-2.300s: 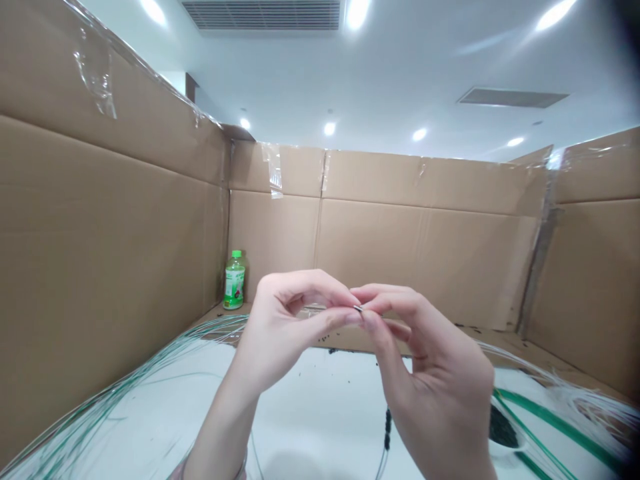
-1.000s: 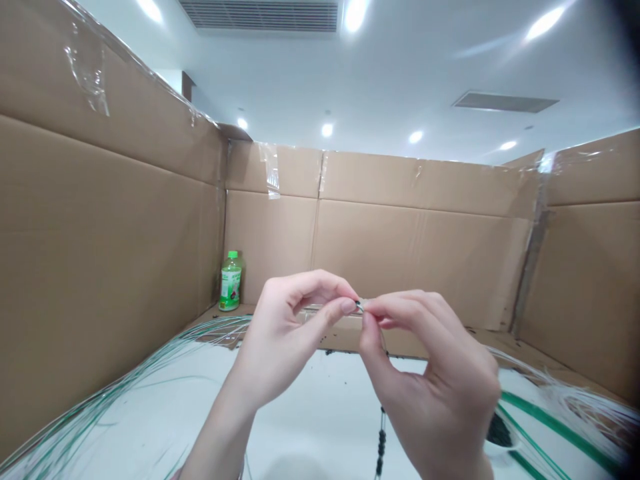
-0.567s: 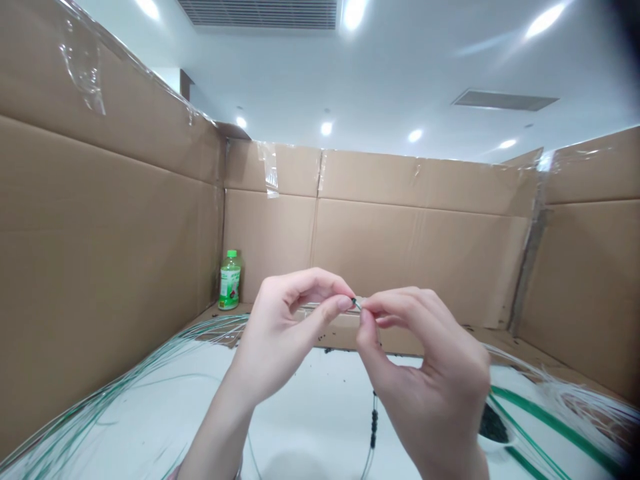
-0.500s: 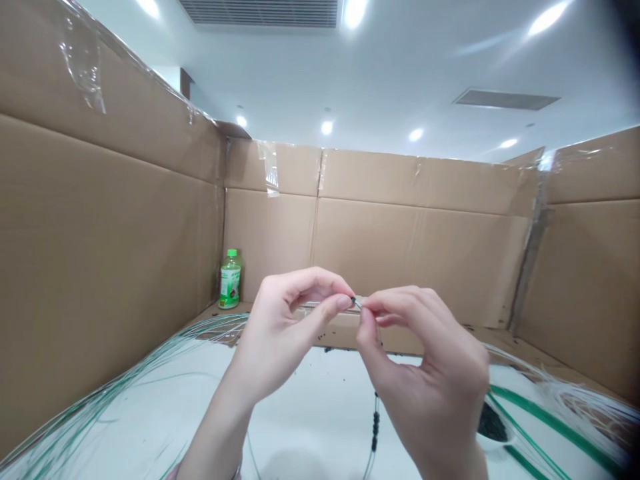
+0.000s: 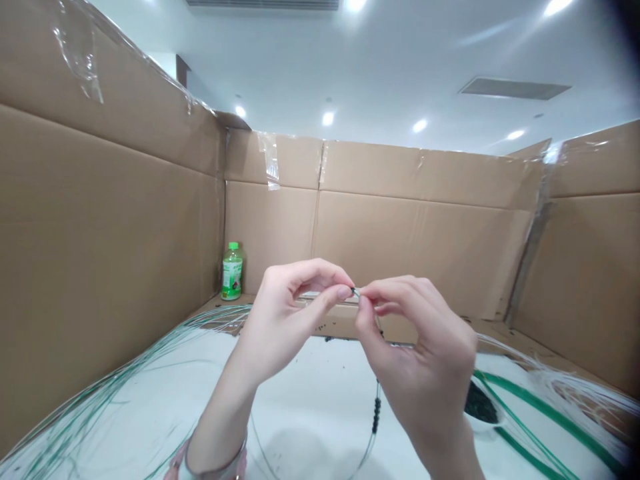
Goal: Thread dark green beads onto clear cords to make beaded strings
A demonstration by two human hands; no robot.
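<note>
My left hand (image 5: pixel 295 320) pinches a small black bead (image 5: pixel 353 291) between thumb and forefinger. Just to its right, the fingertips of my right hand (image 5: pixel 420 347) are closed on a thin, pale green cord that meets the bead. Whether the cord passes through the bead is too small to tell. Below my right hand the cord (image 5: pixel 369 448) hangs in a loop, with a row of black beads (image 5: pixel 377 416) threaded on it. Part of the cord is hidden behind the right hand.
A white bowl (image 5: pixel 493 425) of small black pieces stands at right, beside thick green strands (image 5: pixel 545 403) and white strands (image 5: pixel 575 387). Green and white cords (image 5: pixel 120 380) spread along the left. A green bottle (image 5: pixel 232 273) stands in the back corner. Cardboard walls (image 5: pixel 400 233) surround the white table (image 5: pixel 310 387).
The view has tipped slightly downward, so more of the table and the left sleeve shows. Both hands keep their pinch; the right hand sits slightly closer to the left.
</note>
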